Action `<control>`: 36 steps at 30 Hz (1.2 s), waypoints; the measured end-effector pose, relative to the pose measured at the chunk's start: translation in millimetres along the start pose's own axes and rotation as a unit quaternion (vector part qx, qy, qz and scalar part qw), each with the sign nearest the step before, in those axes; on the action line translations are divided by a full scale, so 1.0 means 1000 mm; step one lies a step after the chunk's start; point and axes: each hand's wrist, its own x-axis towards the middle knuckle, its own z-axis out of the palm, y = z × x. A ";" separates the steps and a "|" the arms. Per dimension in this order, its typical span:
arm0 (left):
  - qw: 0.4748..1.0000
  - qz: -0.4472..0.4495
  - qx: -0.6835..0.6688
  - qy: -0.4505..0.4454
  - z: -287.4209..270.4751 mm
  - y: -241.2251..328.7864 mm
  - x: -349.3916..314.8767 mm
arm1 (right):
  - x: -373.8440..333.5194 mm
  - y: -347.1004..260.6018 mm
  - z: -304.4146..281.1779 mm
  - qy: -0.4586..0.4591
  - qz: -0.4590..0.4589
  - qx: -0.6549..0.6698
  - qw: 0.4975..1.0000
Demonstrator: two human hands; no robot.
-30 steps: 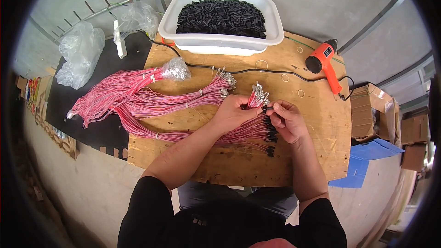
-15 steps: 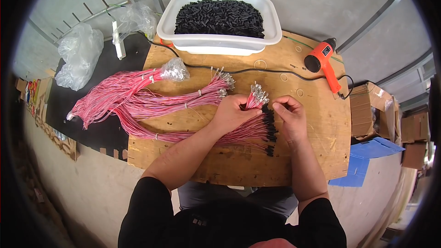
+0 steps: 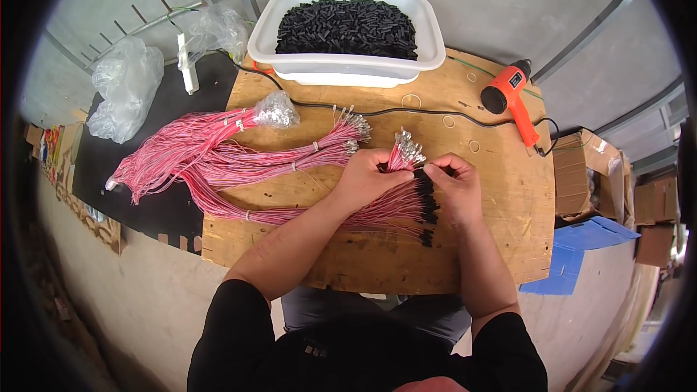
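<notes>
My left hand (image 3: pixel 365 180) is closed around a bundle of pink wires, whose silver metal terminals (image 3: pixel 406 149) stick up above my fingers. Close beside it, my right hand (image 3: pixel 456 180) has thumb and forefinger pinched together at the bundle's right side; what lies between the fingertips is too small to name. Below and between the hands, other pink wires (image 3: pixel 377 208) fan out on the wooden table, ending in a row of black sleeves (image 3: pixel 427 207). More tied bundles of pink wires (image 3: pixel 250 162) with silver ends lie to the left.
A white plastic tub (image 3: pixel 348 71) filled with short black tubes (image 3: pixel 345 27) stands at the back. An orange heat gun (image 3: pixel 514 101) lies at the right, its black cable (image 3: pixel 377 112) crossing the table. Rubber bands (image 3: pixel 411 101), a plastic bag (image 3: pixel 129 87) and cardboard boxes (image 3: pixel 581 181) surround the work.
My right hand has moved slightly left to the bundle, and its thumb and forefinger have come together. My left hand keeps its hold, almost unmoved.
</notes>
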 end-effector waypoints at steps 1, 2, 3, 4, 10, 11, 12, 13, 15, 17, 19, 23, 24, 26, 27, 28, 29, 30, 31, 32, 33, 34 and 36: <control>0.999 -0.004 -0.035 0.000 0.000 -0.002 0.000 | 0.000 0.000 0.000 0.000 0.006 0.006 1.000; 0.999 -0.004 -0.035 -0.001 0.001 -0.002 0.000 | 0.000 0.000 -0.001 0.000 0.006 0.005 1.000; 0.999 -0.001 -0.043 -0.002 0.002 -0.002 0.001 | 0.000 0.000 -0.001 -0.005 0.008 0.006 1.000; 0.999 0.003 -0.052 -0.003 0.003 -0.002 0.001 | -0.001 0.000 -0.002 -0.009 0.010 0.006 1.000; 1.000 -0.010 -0.025 0.000 0.002 0.000 0.000 | -0.002 -0.005 0.002 -0.023 0.026 0.010 0.999; 1.000 -0.010 -0.025 0.000 0.002 0.001 0.000 | -0.002 -0.005 0.001 -0.022 0.026 0.010 0.999; 1.000 -0.011 -0.018 -0.002 0.002 0.001 0.000 | -0.002 -0.004 0.000 -0.030 0.028 0.006 0.999; 1.000 -0.012 -0.010 -0.003 0.002 0.001 0.001 | -0.001 -0.003 -0.002 -0.038 0.030 0.002 0.999; 1.000 -0.025 0.001 0.000 0.001 0.000 0.000 | 0.003 -0.001 -0.013 -0.055 0.078 0.105 0.990; 0.999 -0.038 0.011 0.004 0.001 -0.001 0.000 | 0.008 -0.009 -0.020 -0.053 0.143 0.316 0.937; 0.998 -0.037 -0.047 0.016 0.001 -0.003 0.000 | 0.016 -0.007 -0.028 -0.003 0.144 0.346 0.927; 0.998 -0.066 0.000 0.012 0.001 -0.002 0.001 | 0.023 0.009 -0.046 0.046 0.129 0.394 0.909; 0.998 -0.059 -0.015 0.014 0.002 -0.002 0.001 | 0.024 0.010 -0.046 0.055 0.124 0.395 0.909; 0.998 -0.052 -0.030 0.016 0.002 0.001 0.000 | 0.023 0.010 -0.044 0.060 0.126 0.393 0.909; 0.998 -0.053 -0.033 0.016 0.002 0.002 0.000 | 0.023 0.009 -0.043 0.065 0.129 0.391 0.909; 0.998 -0.054 -0.036 0.016 0.002 0.003 0.001 | 0.022 0.007 -0.042 0.065 0.129 0.391 0.909; 0.998 -0.054 -0.036 0.017 0.001 0.003 0.000 | 0.022 0.006 -0.040 0.068 0.133 0.380 0.913; 0.997 -0.063 -0.043 0.015 0.000 0.002 0.000 | 0.020 0.003 -0.037 0.072 0.137 0.369 0.916; 0.996 -0.072 -0.050 0.012 -0.001 0.001 0.000 | 0.019 0.001 -0.034 0.071 0.137 0.369 0.916; 0.996 -0.072 -0.051 0.013 -0.001 0.002 0.000 | 0.017 -0.004 -0.029 0.047 0.127 0.322 0.937; 0.996 -0.068 -0.063 0.015 -0.001 0.003 -0.001 | 0.015 -0.006 -0.025 0.024 0.116 0.274 0.954; 0.995 -0.064 -0.075 0.017 -0.001 0.004 -0.002 | 0.013 -0.003 -0.023 0.024 0.116 0.274 0.954; 0.995 -0.059 -0.082 0.020 -0.001 0.002 -0.001 | 0.009 0.001 -0.020 -0.023 0.089 0.150 0.984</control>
